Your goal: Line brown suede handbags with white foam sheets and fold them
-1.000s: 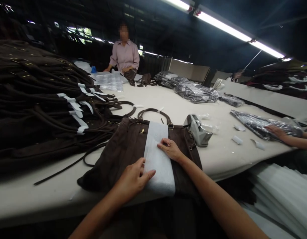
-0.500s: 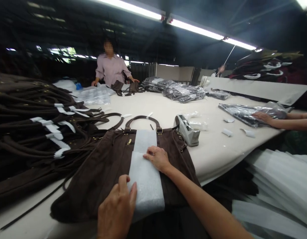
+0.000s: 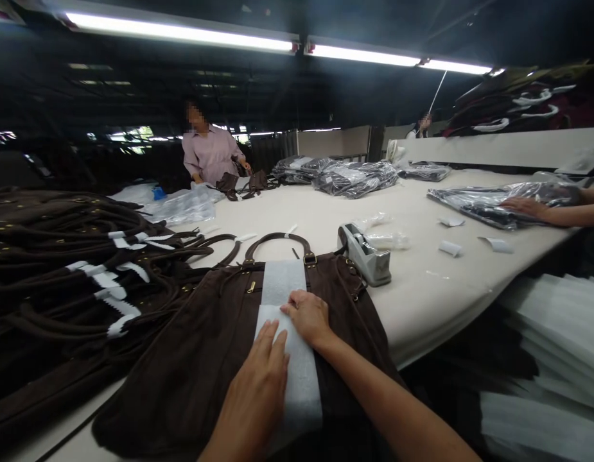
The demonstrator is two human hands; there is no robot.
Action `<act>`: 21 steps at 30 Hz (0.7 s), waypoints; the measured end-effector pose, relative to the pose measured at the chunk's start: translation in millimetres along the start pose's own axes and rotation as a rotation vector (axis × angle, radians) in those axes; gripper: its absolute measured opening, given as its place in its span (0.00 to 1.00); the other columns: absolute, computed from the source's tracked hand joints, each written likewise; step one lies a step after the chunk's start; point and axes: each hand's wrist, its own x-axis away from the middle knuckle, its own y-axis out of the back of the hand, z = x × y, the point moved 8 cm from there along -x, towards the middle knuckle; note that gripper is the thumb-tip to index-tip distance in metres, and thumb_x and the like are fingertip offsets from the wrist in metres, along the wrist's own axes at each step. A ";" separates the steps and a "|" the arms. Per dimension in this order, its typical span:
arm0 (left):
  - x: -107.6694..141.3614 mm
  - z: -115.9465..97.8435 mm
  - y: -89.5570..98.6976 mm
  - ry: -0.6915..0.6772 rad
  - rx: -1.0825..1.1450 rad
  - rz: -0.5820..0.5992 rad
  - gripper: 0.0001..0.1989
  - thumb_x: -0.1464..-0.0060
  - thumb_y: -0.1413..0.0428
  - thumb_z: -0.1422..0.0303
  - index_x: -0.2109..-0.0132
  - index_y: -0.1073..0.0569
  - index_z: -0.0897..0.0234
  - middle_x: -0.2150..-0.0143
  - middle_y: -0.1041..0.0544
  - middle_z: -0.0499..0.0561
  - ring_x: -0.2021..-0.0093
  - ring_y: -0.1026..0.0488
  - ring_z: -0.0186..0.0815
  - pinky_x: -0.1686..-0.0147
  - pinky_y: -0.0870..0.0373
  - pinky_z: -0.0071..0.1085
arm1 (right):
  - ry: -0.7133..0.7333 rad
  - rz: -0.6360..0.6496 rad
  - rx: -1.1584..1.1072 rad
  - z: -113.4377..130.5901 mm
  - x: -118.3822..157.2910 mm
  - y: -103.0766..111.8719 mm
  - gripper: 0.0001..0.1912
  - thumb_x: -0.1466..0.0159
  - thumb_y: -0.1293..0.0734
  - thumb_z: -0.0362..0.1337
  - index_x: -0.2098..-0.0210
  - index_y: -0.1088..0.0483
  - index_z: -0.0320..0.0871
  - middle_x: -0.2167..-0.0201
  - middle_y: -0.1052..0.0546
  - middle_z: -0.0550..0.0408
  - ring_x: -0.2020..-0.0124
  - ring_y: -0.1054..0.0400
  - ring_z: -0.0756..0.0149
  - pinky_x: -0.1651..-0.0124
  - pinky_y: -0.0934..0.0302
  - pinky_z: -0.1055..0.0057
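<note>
A: How far along?

B: White strip (image 3: 304,378) lies down the front of the brown bag (image 3: 181,359), at the bench's (image 3: 422,301) near edge. One layer lapped over another; whether it runs right round, can't tell.

A: Hands?

B: Left hand (image 3: 261,378) flat on the strip, grip unclosed. Right hand (image 3: 307,317) at the top layer's edge, fingertips together; can't tell if that grip pinches it.

A: Still undone?

B: Overlap looks unfastened, my judgement. Tape dispenser (image 3: 368,256) just beside the bag.

A: Containers?

B: Clear packs (image 3: 357,178) at the far side, dark goods inside. Another pack (image 3: 489,204) at right, under a co-worker's hand (image 3: 528,206). Bag's inside hidden.
</note>
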 end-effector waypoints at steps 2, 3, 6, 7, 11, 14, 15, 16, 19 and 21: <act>-13.2 -4.1 -23.9 -0.059 0.032 0.191 0.28 0.36 0.60 0.63 0.34 0.43 0.73 0.31 0.44 0.62 0.31 0.48 0.44 0.35 0.43 0.45 | -0.002 -0.005 0.010 -0.6 1.8 0.7 0.08 0.38 0.32 0.44 0.70 0.28 0.47 0.64 0.21 0.56 0.62 0.29 0.64 0.63 0.47 0.69; -17.1 -5.4 -31.4 -0.088 0.044 0.254 0.29 0.36 0.60 0.61 0.33 0.46 0.75 0.31 0.47 0.63 0.31 0.50 0.45 0.34 0.46 0.46 | -0.005 0.004 0.013 -1.3 1.9 1.0 0.08 0.38 0.32 0.44 0.70 0.28 0.47 0.64 0.21 0.56 0.62 0.30 0.64 0.63 0.46 0.69; -19.9 -4.9 -35.8 -0.129 0.060 0.277 0.31 0.35 0.61 0.57 0.32 0.49 0.72 0.30 0.53 0.60 0.30 0.54 0.45 0.33 0.51 0.48 | -0.004 0.010 0.030 -4.4 -6.9 8.0 0.10 0.35 0.36 0.44 0.68 0.27 0.47 0.63 0.22 0.55 0.63 0.30 0.64 0.63 0.45 0.69; -18.6 -4.0 -34.4 -0.129 0.058 0.263 0.31 0.35 0.61 0.57 0.32 0.49 0.71 0.30 0.53 0.60 0.30 0.54 0.45 0.33 0.51 0.48 | 0.031 -0.018 0.039 -3.0 -13.5 13.7 0.11 0.33 0.38 0.43 0.67 0.27 0.47 0.62 0.22 0.54 0.61 0.31 0.64 0.62 0.45 0.69; -11.9 -4.7 -27.0 -0.156 0.066 0.179 0.30 0.35 0.59 0.57 0.33 0.46 0.69 0.31 0.49 0.60 0.31 0.50 0.45 0.34 0.48 0.48 | 0.329 -0.065 0.080 15.6 -45.8 24.8 0.10 0.32 0.39 0.37 0.58 0.27 0.45 0.55 0.25 0.51 0.51 0.35 0.63 0.52 0.45 0.69; -10.0 -1.7 -28.0 -0.155 0.071 0.123 0.30 0.36 0.59 0.56 0.33 0.45 0.67 0.31 0.47 0.59 0.31 0.50 0.45 0.34 0.47 0.48 | 0.370 -0.004 0.093 15.8 -60.6 13.7 0.05 0.36 0.35 0.36 0.61 0.27 0.43 0.59 0.25 0.52 0.56 0.34 0.64 0.53 0.43 0.70; -10.2 1.4 -30.7 -0.135 0.070 0.114 0.31 0.36 0.59 0.55 0.33 0.45 0.67 0.31 0.47 0.59 0.31 0.50 0.46 0.34 0.46 0.49 | 0.359 -0.007 0.096 13.7 -61.5 10.2 0.04 0.36 0.34 0.35 0.63 0.27 0.42 0.61 0.25 0.52 0.57 0.34 0.64 0.53 0.43 0.70; -11.0 5.7 -33.5 -0.102 0.069 0.099 0.31 0.36 0.59 0.54 0.33 0.44 0.68 0.31 0.48 0.60 0.31 0.51 0.47 0.35 0.46 0.50 | 0.354 -0.013 0.095 11.8 -60.3 6.7 0.04 0.37 0.33 0.35 0.64 0.28 0.42 0.61 0.26 0.52 0.58 0.34 0.64 0.54 0.43 0.70; -15.7 22.2 -37.8 0.062 0.088 0.028 0.30 0.37 0.58 0.56 0.34 0.42 0.70 0.30 0.47 0.62 0.31 0.50 0.48 0.36 0.44 0.50 | 0.381 -0.010 0.058 7.3 -51.0 -2.4 0.02 0.38 0.32 0.35 0.67 0.29 0.43 0.63 0.27 0.54 0.58 0.36 0.65 0.53 0.44 0.70; -19.9 32.4 -35.6 0.191 0.120 -0.005 0.28 0.37 0.56 0.60 0.35 0.40 0.72 0.33 0.41 0.64 0.33 0.45 0.48 0.37 0.42 0.48 | 0.412 0.013 0.012 5.5 -46.5 -5.6 0.03 0.39 0.32 0.34 0.70 0.29 0.43 0.66 0.27 0.55 0.60 0.37 0.66 0.53 0.44 0.69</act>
